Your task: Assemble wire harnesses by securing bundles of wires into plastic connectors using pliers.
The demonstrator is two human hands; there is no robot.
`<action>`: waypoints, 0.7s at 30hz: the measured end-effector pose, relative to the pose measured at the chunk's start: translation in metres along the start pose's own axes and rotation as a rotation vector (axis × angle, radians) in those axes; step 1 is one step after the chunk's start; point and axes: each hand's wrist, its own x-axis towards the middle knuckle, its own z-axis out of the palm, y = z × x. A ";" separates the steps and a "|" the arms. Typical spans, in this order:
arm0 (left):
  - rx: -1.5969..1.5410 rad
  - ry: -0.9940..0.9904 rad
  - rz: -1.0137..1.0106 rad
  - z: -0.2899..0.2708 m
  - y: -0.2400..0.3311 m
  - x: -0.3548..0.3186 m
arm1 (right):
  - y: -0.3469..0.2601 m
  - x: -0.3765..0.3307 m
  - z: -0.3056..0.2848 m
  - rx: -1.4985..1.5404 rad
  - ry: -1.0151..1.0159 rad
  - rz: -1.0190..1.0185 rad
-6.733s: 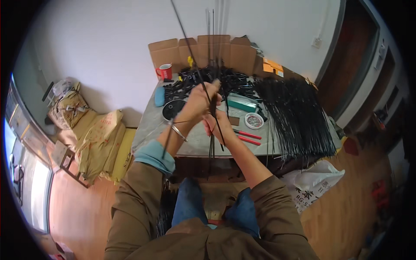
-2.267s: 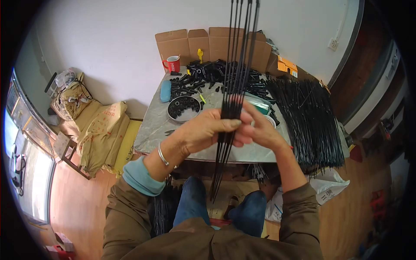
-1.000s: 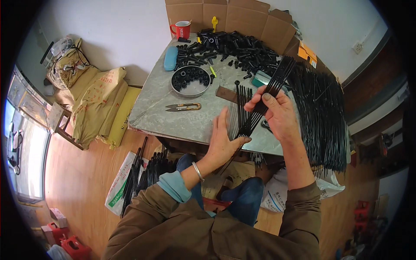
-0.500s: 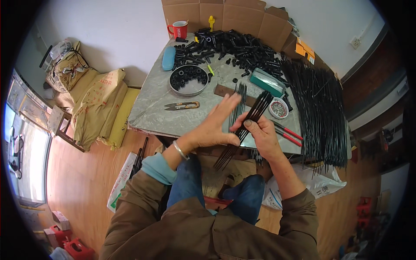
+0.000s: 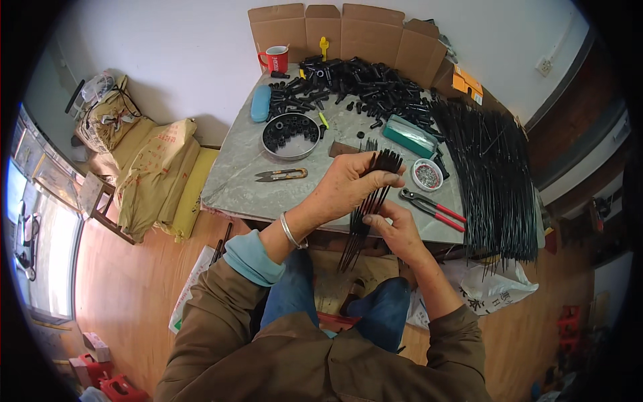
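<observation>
grey table [image 5: 234, 167] across centre. on rt. side of same, sheaf of long blk rods [image 5: 495, 181], axis running front to back, nr ends overhanging front edge. along rear, brown cardboard screen [image 5: 372, 33]; before it, heap of blk fittings [image 5: 365, 80], lying in mixed directions. held in both hands over table's front edge: bundle of thin blk rods [image 5: 362, 224], long axis steep & slightly oblique, upper ends pointing up and a little rt., lower ends down and slightly lt. lt. hand [image 5: 345, 184] closed round upper part of bundle, thumb laid across front. rt. hand [image 5: 402, 231] lower down, thumb pressed to bundle's rt. edge, fingers mostly hidden. also see round pan [image 5: 289, 158] w/ short blk pieces, lt. of bundle; red-handled pliers [image 5: 435, 209], rt. of hands, jaws toward upper lt.; green box [image 5: 410, 139]; snips [image 5: 281, 175], approx. horiz.; white dish [image 5: 415, 175] w/ tiny bits.
</observation>
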 end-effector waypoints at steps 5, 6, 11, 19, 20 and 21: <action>0.047 -0.050 -0.017 -0.002 0.001 0.001 | 0.014 -0.010 0.002 0.020 0.105 0.080; 0.048 -0.048 -0.006 -0.001 0.002 0.002 | 0.014 -0.010 0.001 0.010 0.130 0.082; 0.009 -0.033 0.011 0.005 0.002 0.003 | 0.013 -0.004 0.002 0.013 0.201 0.055; 0.254 0.018 0.097 0.012 0.000 -0.005 | 0.005 -0.006 0.011 0.043 0.227 0.087; 0.161 0.050 0.106 0.013 -0.003 -0.004 | 0.006 -0.007 0.010 0.053 0.229 0.106; 0.070 0.083 0.113 0.014 -0.005 -0.005 | 0.009 -0.008 0.009 0.066 0.228 0.126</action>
